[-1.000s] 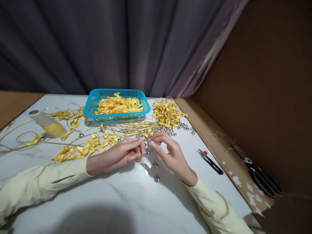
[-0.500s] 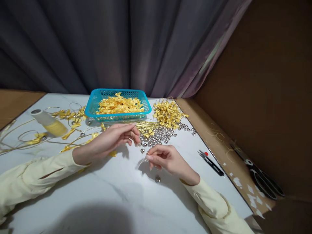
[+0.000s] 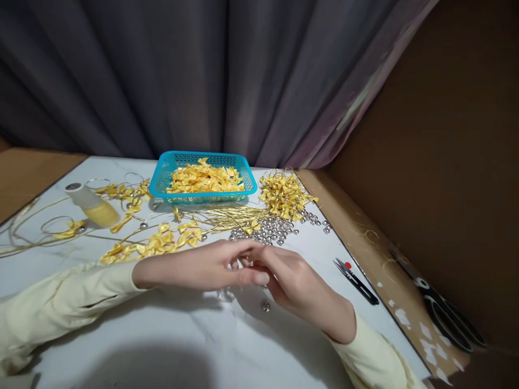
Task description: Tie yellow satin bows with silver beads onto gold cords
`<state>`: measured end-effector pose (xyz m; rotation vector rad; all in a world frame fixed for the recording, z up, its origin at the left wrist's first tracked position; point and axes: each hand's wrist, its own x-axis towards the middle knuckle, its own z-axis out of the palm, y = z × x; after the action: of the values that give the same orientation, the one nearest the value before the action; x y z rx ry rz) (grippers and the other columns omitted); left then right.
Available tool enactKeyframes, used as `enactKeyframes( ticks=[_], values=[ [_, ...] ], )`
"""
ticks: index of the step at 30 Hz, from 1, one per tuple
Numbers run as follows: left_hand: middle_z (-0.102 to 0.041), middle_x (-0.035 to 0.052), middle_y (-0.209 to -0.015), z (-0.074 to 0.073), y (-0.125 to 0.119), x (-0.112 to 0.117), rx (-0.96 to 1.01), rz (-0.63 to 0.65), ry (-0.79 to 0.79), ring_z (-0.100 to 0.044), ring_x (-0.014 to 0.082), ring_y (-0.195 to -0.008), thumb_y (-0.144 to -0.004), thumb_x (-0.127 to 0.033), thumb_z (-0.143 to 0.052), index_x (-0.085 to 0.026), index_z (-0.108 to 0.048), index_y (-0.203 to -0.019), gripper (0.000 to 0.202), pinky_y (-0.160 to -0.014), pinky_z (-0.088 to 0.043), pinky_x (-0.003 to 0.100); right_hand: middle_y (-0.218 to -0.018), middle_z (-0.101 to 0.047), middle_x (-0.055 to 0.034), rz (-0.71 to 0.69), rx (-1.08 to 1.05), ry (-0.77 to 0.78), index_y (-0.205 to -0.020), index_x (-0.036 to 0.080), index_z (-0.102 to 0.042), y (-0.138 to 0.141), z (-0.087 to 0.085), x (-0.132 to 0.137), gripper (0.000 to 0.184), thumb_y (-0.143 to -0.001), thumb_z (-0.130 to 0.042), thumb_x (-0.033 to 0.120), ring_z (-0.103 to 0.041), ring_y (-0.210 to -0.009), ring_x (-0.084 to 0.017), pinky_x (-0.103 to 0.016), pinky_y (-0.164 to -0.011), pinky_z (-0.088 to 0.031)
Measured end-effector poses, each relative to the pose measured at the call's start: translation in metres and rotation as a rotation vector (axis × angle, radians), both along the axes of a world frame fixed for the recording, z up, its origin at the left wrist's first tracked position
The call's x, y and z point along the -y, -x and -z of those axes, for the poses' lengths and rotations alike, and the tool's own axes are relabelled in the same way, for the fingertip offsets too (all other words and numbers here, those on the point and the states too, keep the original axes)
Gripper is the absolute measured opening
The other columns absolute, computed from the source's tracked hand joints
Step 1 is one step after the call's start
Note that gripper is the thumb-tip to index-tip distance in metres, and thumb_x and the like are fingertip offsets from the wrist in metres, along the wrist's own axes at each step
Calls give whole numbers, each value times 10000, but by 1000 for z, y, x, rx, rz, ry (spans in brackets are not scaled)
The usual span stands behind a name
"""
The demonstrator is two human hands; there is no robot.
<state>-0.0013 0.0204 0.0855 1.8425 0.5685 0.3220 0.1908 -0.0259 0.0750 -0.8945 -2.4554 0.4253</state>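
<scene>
My left hand (image 3: 206, 265) and my right hand (image 3: 300, 281) meet above the middle of the white table, their fingers overlapping. Both sets of fingers are closed together, and what they hold is mostly hidden behind them. A thin, clear, shiny piece (image 3: 225, 295) shows just below the left fingers; which hand it belongs to, I cannot tell. Under the right hand a small silver bell (image 3: 265, 307) rests alone on the table. Beyond the hands lies a spread of small silver bells (image 3: 270, 231), with loose yellow ribbon bows (image 3: 162, 240) to the left.
A blue basket (image 3: 203, 199) of yellow bows stands at the back. Gold cords (image 3: 231, 217) run to a heap of yellow bows (image 3: 284, 194). A yellow thread spool (image 3: 99, 210) stands left. Thread snips (image 3: 357, 283) and black-handled scissors (image 3: 446, 310) lie right.
My left hand has moved right and down to meet my right hand, uncovering more yellow bows on the left. The view has shifted slightly, moving the table contents right.
</scene>
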Motion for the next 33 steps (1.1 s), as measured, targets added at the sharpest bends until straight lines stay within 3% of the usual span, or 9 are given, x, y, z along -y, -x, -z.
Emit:
enactKeyframes(
  ticks=[4, 8, 12, 15, 18, 22, 25, 28, 33],
  values=[
    [-654, 17, -825, 6, -4, 1, -109, 11, 26, -573, 145, -739, -892, -375, -490, -173, -627, -917, 245, -629, -409, 203, -795, -595, -58, 60, 44, 86, -902, 182, -462, -7, 1, 8, 166, -862, -384, 41, -539, -680, -157, -260, -575, -422],
    [-551, -26, -566, 9, -2, -3, -156, 49, 94, -505, 103, -552, -880, -328, -496, -152, -585, -664, 292, -550, -363, 186, -801, -569, -59, 98, 66, 65, -931, 172, -491, -17, 9, 10, 168, -851, -416, 44, -494, -689, -164, -269, -590, -402],
    [-552, -39, -561, 15, -3, -6, -105, -15, 248, -500, 99, -538, -869, -330, -517, -159, -586, -779, 205, -554, -364, 192, -713, -544, -51, 124, 72, -65, -896, 153, -556, -21, 15, 5, 181, -842, -432, 33, -458, -664, -169, -277, -587, -361],
    [-559, -39, -563, 20, -3, -9, -23, -63, 430, -401, 78, -463, -857, -350, -549, -158, -577, -859, 194, -479, -285, 187, -657, -556, -48, 146, 71, -196, -859, 142, -597, -20, 20, -1, 219, -836, -421, 13, -446, -643, -171, -296, -598, -339],
    [-514, -37, -562, 24, -4, -11, 74, -131, 595, -280, 58, -433, -841, -323, -575, -140, -570, -731, 214, -435, -189, 194, -648, -587, -52, 183, 73, -284, -855, 137, -608, -17, 26, -2, 226, -853, -417, 18, -448, -645, -171, -303, -599, -322],
    [-479, -35, -575, 29, -7, -9, 210, -276, 710, -237, 51, -443, -823, -278, -592, -127, -571, -662, 222, -424, -139, 196, -586, -554, -36, 240, 48, -363, -803, 138, -599, -7, 32, 1, 206, -911, -430, 92, -413, -605, -162, -296, -565, -286],
    [-507, -25, -584, 28, -9, -3, 230, -320, 643, -254, 57, -454, -811, -278, -599, -126, -626, -684, 200, -433, -169, 197, -550, -507, -23, 252, 24, -396, -772, 137, -587, 0, 34, 5, 222, -921, -424, 109, -372, -572, -159, -299, -549, -259],
    [-552, -25, -590, 25, -9, 1, 188, -333, 476, -324, 69, -479, -818, -300, -591, -142, -675, -765, 186, -489, -266, 199, -561, -493, -19, 267, 23, -363, -742, 152, -566, 2, 34, 7, 244, -931, -414, 137, -363, -559, -157, -296, -548, -256],
    [-571, -25, -565, 20, -8, 3, 39, -236, 200, -487, 109, -587, -855, -334, -525, -151, -677, -727, 271, -624, -368, 215, -593, -497, -19, 305, 7, -289, -710, 164, -511, 0, 32, 5, 266, -942, -380, 146, -377, -554, -150, -280, -561, -279]
  ],
)
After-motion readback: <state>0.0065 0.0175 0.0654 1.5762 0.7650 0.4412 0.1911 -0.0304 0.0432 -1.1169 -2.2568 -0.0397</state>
